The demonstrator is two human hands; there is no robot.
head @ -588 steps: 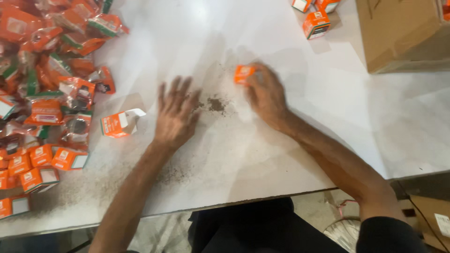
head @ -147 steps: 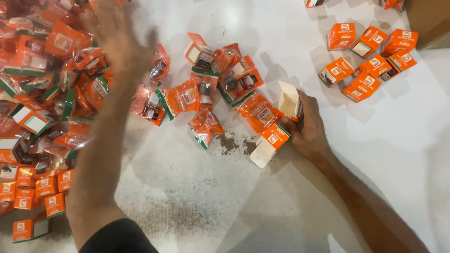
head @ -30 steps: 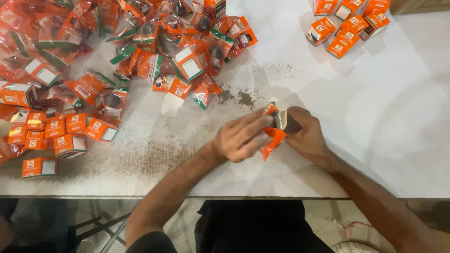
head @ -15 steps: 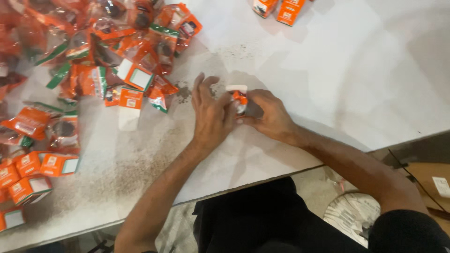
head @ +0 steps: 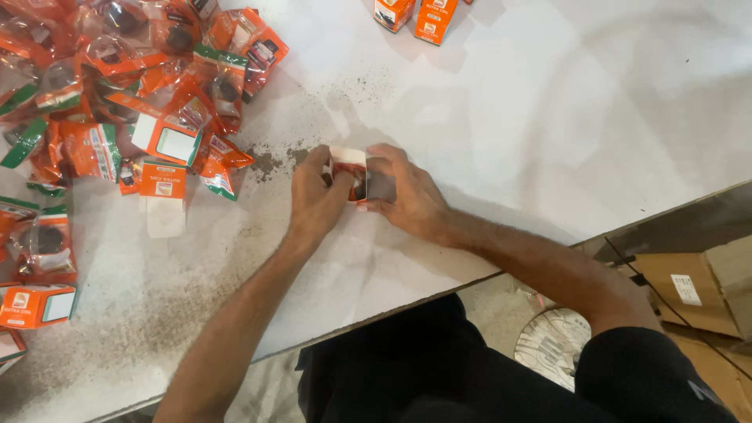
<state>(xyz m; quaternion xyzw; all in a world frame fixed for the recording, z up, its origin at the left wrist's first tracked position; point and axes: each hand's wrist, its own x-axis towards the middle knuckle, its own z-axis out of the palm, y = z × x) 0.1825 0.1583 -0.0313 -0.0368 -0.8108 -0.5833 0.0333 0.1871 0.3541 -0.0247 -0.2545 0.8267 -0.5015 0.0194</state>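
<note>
A heap of orange plastic packets (head: 117, 86) covers the far left of the white table (head: 548, 125). An opened orange carton (head: 163, 192) lies beside the heap, another (head: 35, 305) near the left edge. Two closed orange cartons (head: 415, 14) stand at the far edge. Dark specks, perhaps dust (head: 270, 160), mark the tabletop. Brown cardboard boxes (head: 689, 282) sit below.

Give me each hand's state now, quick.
Left hand: shut on the small orange box, on its left side.
Right hand: shut on the same box, on its right side.
</note>
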